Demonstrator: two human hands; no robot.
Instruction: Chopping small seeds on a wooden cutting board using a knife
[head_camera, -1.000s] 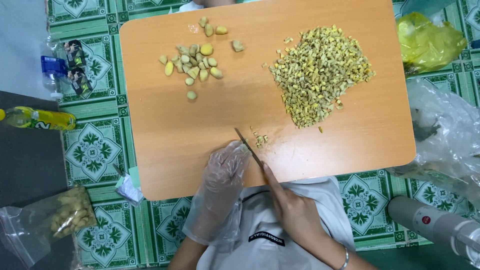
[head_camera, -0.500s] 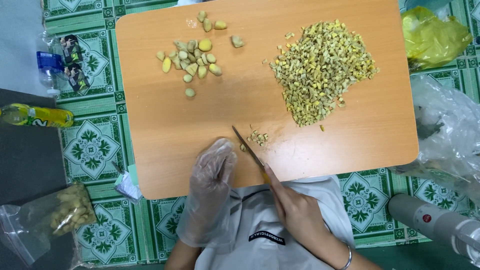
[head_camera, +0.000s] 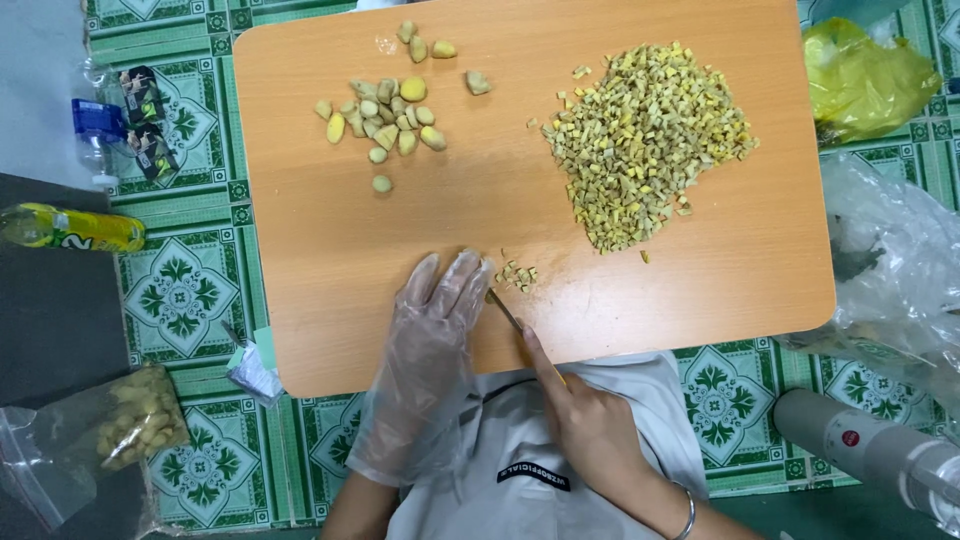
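On the wooden desk, the gloved left hand lies flat, fingers spread, beside a few cut bits, the right hand gripping a knife, whole ginger pieces and a diced heap beyond

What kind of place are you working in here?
Probably a home floor used for food prep: a low wooden board on a green patterned mat, a pile of diced pieces, and a knife.

A green patterned floor mat lies under the low orange table.
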